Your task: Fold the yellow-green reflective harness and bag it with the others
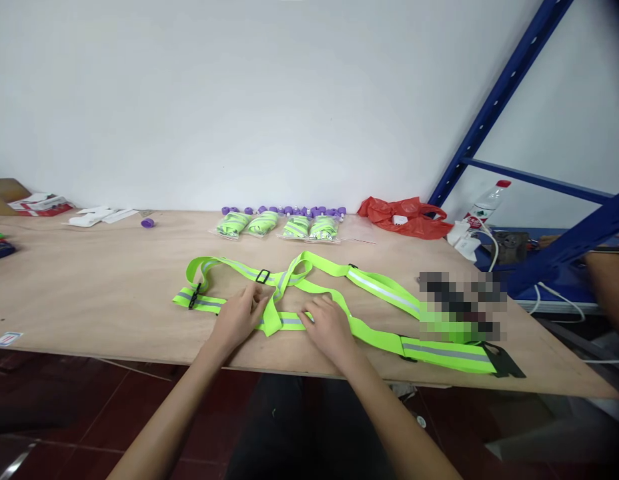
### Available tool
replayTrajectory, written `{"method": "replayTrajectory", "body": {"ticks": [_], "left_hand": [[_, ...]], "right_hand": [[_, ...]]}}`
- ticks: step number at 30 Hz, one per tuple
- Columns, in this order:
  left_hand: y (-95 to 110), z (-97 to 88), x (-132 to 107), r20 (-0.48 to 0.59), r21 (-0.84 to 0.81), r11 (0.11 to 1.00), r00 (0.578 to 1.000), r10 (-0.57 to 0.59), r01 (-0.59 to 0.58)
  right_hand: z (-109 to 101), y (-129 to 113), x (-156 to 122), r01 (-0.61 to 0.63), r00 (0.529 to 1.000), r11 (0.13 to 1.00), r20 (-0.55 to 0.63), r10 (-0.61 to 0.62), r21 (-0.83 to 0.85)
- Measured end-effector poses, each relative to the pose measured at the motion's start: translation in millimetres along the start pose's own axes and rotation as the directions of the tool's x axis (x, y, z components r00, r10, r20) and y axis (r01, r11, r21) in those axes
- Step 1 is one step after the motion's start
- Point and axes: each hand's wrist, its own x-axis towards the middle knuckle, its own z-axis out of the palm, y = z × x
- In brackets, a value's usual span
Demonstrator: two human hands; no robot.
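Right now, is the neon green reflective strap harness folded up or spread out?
Spread out: the neon green reflective strap harness lies in open loops across the plywood table, both hands on it.

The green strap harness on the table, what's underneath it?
Under the harness lies the bare plywood table. Both hands, left and right, press on its middle, so the straps beneath the palms are hidden. A blurred patch covers part of its right end.

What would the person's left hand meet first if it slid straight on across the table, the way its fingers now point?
Probably the black buckle on the neon-green reflective strap, just beyond the left hand; farther on lie the bagged straps. Depth is hard to judge.
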Motion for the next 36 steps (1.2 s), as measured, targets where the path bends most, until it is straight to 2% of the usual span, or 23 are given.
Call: {"method": "replayTrajectory", "body": {"ticks": [2,5,8,10,12,14,21,24,26,29,32,34,36], "left_hand": [[-2,-3.3,-8,-0.071,0.010,0.993,0.990,0.120,-0.120],[-6,-8.8,-24,-0.175,0.049,0.948,0.932,0.317,-0.314],[-12,-10.2,-39,-0.185,0.071,0.906,0.887,0.424,-0.418],[-16,-9.0,-45,-0.128,0.085,0.901,0.892,0.433,-0.425],[-18,-7.4,-48,-0.062,0.099,0.908,0.908,0.415,-0.408],[-18,-6.1,-48,-0.010,0.111,0.916,0.921,0.390,-0.386],[-12,-1.4,-55,0.044,0.153,0.926,0.938,0.343,-0.346],[-13,2.0,-59,0.049,0.165,0.930,0.945,0.324,-0.328],[-12,4.4,-60,0.054,0.152,0.936,0.948,0.313,-0.317],[-11,7.5,-59,0.024,0.113,0.955,0.961,0.275,-0.276],[-13,6.1,-58,0.015,0.063,0.969,0.971,0.240,-0.241],[-15,0.0,-57,0.047,0.028,0.975,0.975,0.217,-0.219],[-13,-10.3,-53,0.052,0.000,0.985,0.984,0.173,-0.174]], "right_hand": [[-1,0,0,0.031,0.999,0.997,-0.012,-0.031,-0.066],[-6,-2,-1,0.037,0.999,0.994,-0.015,-0.039,-0.106],[-13,-6,-1,0.158,0.986,0.980,-0.030,-0.163,-0.123],[-16,-10,1,0.318,0.946,0.941,-0.021,-0.322,-0.113],[-17,-15,4,0.465,0.884,0.882,-0.008,-0.467,-0.079],[-16,-19,8,0.553,0.832,0.831,0.005,-0.554,-0.059],[-12,-20,27,0.682,0.730,0.709,0.126,-0.671,-0.178],[-14,-17,32,0.716,0.697,0.674,0.127,-0.706,-0.185],[-14,-17,32,0.680,0.729,0.707,0.081,-0.679,-0.193],[-12,-18,28,0.582,0.808,0.795,0.016,-0.588,-0.173],[-15,-14,23,0.536,0.844,0.839,0.018,-0.536,-0.093],[-24,-3,22,0.484,0.875,0.874,0.013,-0.484,-0.028],[-42,17,23,0.372,0.928,0.928,-0.017,-0.371,0.028]]}}
